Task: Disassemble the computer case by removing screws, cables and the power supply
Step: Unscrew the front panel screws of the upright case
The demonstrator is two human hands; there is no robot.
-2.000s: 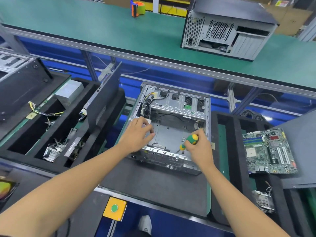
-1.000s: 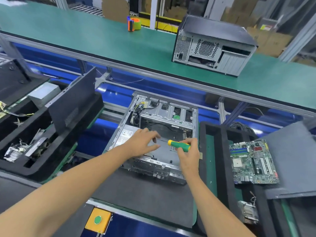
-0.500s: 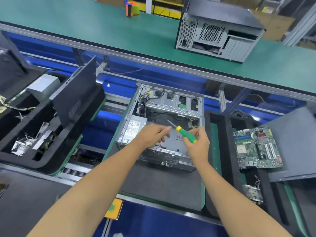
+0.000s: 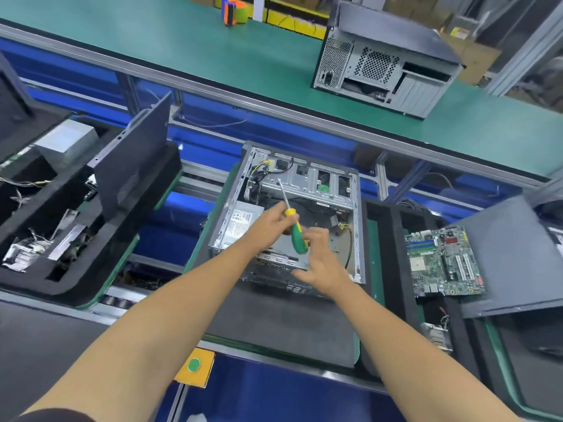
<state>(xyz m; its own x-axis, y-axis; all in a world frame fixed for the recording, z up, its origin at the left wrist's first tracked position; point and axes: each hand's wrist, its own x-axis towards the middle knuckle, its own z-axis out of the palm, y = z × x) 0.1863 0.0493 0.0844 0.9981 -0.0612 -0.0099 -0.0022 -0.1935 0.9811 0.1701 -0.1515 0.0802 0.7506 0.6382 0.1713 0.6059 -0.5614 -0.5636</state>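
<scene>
The computer case [image 4: 300,214] lay on its side, open side up, on a dark foam pad [image 4: 274,324] on the counter, a bare silver shell with a perforated drive cage along its far end. In its near-left corner sat the power supply [image 4: 240,222], grey with a white label on top, and a bundle of yellow and black cables [image 4: 257,175] rose from the case's far-left corner. Above the middle of the case, the left hand [image 4: 271,226] gripped a screwdriver [image 4: 294,229] by the upper part of its green and yellow handle, shaft pointing away toward the drive cage. The right hand [image 4: 321,260] hovered just beside the handle's lower end, fingers loosely spread; whether its fingertips touched the handle could not be told. Both hands hid much of the case floor. Right of the case a green motherboard [image 4: 443,261] lay on a black tray [image 4: 396,239], its small parts too fine to make out.
</scene>
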